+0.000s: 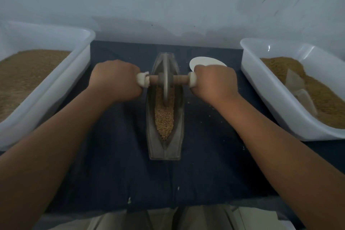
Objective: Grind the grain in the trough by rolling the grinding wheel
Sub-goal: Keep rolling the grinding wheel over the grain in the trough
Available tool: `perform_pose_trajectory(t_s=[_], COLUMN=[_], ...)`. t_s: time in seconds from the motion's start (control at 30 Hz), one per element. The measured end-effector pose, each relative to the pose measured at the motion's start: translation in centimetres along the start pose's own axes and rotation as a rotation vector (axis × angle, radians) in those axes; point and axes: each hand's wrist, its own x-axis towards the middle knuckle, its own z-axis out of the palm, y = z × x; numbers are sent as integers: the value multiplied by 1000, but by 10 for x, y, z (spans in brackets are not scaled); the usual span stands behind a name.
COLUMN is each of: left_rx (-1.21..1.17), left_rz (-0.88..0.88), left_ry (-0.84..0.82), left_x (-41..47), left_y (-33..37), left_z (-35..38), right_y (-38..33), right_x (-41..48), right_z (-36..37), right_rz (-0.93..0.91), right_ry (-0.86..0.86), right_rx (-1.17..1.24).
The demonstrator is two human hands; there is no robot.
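Trough (178, 117) holds grain (164, 117); grinding wheel (166, 87) stands in its far half. Left grip (115, 80) and right grip (214, 82) clench the axle (155, 79) ends. Left tub (74, 73) and right tub (261, 80) flanking the trough hold brown meal.

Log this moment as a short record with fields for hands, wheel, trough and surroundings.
left hand: grips the left end of the handle
right hand: grips the right end
wheel: upright in the trough, rim down in the grain
trough base: dark cloth
left tub, right tub: white, each holding brownish grainy material
other: white disc beyond the right hand
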Motion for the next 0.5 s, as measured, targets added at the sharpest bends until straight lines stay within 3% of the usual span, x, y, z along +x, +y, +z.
perform_pose_trajectory(t_s=[0.2,0.37,0.5], left_rx=[13,135,61], left_rz=[71,219,98], left_ry=[-29,185,-19], left_x=[-17,-53,-15], left_y=[-3,-6,-2], left_z=[-10,-16,-9], right_y=[5,15,10], right_x=[-22,-63,-31], right_z=[-12,-27,0], right_rz=[-59,-99,-26], right_ry=[-94,-95,-88], right_rx=[64,169,79])
